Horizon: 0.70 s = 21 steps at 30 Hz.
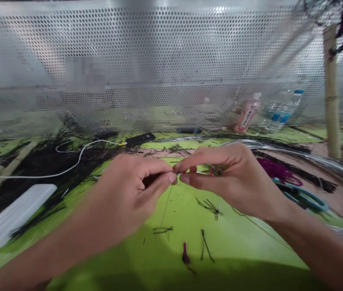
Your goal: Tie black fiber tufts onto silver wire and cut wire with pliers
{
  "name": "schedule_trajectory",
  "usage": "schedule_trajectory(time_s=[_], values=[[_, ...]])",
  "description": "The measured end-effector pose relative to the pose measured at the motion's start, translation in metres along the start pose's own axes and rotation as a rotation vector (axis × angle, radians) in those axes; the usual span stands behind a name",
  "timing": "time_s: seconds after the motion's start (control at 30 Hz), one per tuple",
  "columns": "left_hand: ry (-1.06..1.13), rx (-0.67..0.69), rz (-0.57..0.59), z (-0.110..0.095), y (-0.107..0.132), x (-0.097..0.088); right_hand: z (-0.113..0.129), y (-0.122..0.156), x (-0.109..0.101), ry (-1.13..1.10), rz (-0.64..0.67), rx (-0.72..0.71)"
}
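My left hand (135, 186) and my right hand (238, 182) meet fingertip to fingertip above the green work surface (244, 250). Each pinches thumb against forefinger on a thin wire (200, 172) that runs between them. From under the left fingertips a fine strand (167, 206) hangs down. A small reddish bit shows by my right fingers, too blurred to name. Below lie a spread bundle of dark wire pieces (210, 206), a short twisted piece (163, 230), a bent black piece (207, 245) and a purple-and-black piece (185, 256).
A perforated metal screen (159, 72) stands behind. Before it are a black power bank (141, 139) with a white cable (82, 155), a pink bottle (248, 113) and a clear water bottle (283, 115). Teal-handled scissors (313, 196), silvery wire coils (295, 151) and bamboo poles (331, 97) are right.
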State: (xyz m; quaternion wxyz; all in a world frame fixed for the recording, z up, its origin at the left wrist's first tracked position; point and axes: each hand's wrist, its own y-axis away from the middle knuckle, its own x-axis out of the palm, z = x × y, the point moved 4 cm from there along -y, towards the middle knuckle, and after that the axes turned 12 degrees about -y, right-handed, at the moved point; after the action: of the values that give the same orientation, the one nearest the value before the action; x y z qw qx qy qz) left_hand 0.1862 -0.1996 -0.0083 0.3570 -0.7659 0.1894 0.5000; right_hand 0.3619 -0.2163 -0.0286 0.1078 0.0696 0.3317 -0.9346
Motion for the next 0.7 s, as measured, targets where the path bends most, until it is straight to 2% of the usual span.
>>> schedule_trajectory(time_s=[0.13, 0.17, 0.2, 0.23, 0.33, 0.4, 0.47, 0.57, 0.7], values=[[-0.013, -0.038, 0.040, 0.005, -0.003, 0.003, 0.009, 0.007, 0.009, 0.473, -0.027, -0.544], [-0.023, -0.038, 0.035, 0.006, -0.003, 0.003, 0.011, 0.009, 0.010, 0.558, -0.022, -0.650], [-0.037, -0.027, 0.022, 0.006, -0.004, 0.003, 0.011, 0.009, 0.010, 0.583, -0.007, -0.679], [-0.053, -0.001, 0.001, 0.007, -0.006, 0.004, 0.010, 0.006, 0.007, 0.546, 0.014, -0.618], [-0.116, 0.162, -0.130, 0.004, -0.008, 0.006, 0.003, -0.004, -0.004, 0.282, 0.119, -0.170], [-0.186, 0.300, -0.220, 0.000, -0.007, 0.009, 0.001, -0.006, -0.009, 0.158, 0.185, 0.047], [-0.290, 0.404, -0.303, -0.003, -0.004, 0.013, -0.001, -0.007, -0.013, 0.091, 0.221, 0.138], [-0.434, 0.475, -0.396, -0.005, 0.001, 0.017, -0.008, -0.007, -0.016, -0.002, 0.246, 0.239], [-0.566, 0.493, -0.417, -0.005, 0.005, 0.019, -0.015, -0.008, -0.015, -0.116, 0.264, 0.365]])
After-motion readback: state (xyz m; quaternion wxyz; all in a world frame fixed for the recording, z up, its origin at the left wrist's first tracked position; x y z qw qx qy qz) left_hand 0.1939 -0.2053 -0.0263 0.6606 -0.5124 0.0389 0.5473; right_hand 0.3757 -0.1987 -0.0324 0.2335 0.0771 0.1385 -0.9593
